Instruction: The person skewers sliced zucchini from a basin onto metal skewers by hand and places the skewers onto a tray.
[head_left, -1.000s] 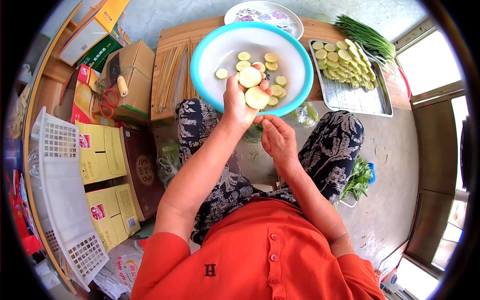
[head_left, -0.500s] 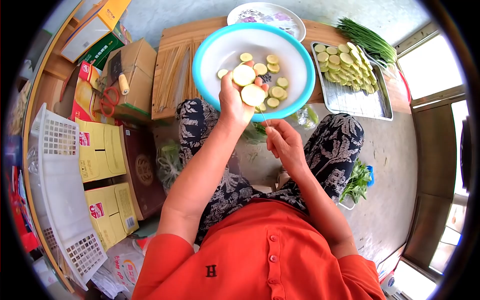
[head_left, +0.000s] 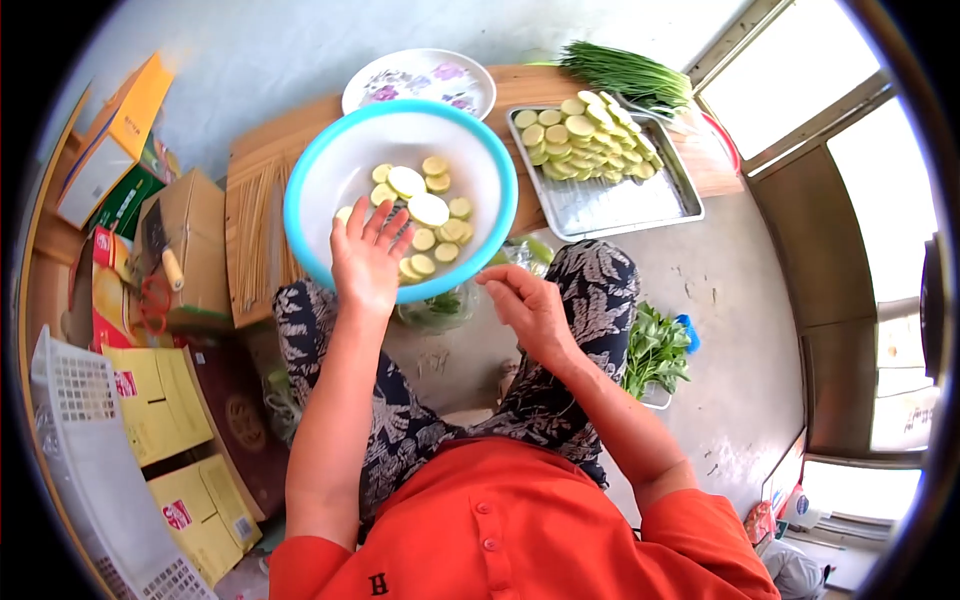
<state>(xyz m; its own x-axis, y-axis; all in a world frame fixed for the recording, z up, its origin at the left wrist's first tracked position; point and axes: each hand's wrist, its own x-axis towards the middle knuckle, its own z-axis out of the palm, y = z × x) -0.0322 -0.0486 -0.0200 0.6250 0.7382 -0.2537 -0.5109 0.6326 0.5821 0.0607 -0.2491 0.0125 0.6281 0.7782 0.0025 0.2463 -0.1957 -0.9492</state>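
Over the white basin with a turquoise rim (head_left: 503,168), my left hand (head_left: 368,265) is open, palm up, its fingers spread and holding nothing. Just beyond its fingertips, two larger-looking zucchini slices (head_left: 428,209) hang above the basin. My right hand (head_left: 528,308) is closed in a pinch at the basin's near right edge, on the thin skewer that carries these two slices. The skewer itself barely shows against the basin. Several loose zucchini slices (head_left: 447,252) lie in the basin.
Bare wooden skewers (head_left: 256,235) lie left of the basin on the wooden table (head_left: 525,85). Behind it stands a flowered plate (head_left: 370,80). To the right are a metal tray (head_left: 655,212) with piled slices and a bunch of green chives (head_left: 625,75). Cardboard boxes (head_left: 195,240) stand left.
My left hand has let go of the two slices and opened, drawing back to their left. The right hand keeps its pinch. The whole view has shifted, with the table things further left.
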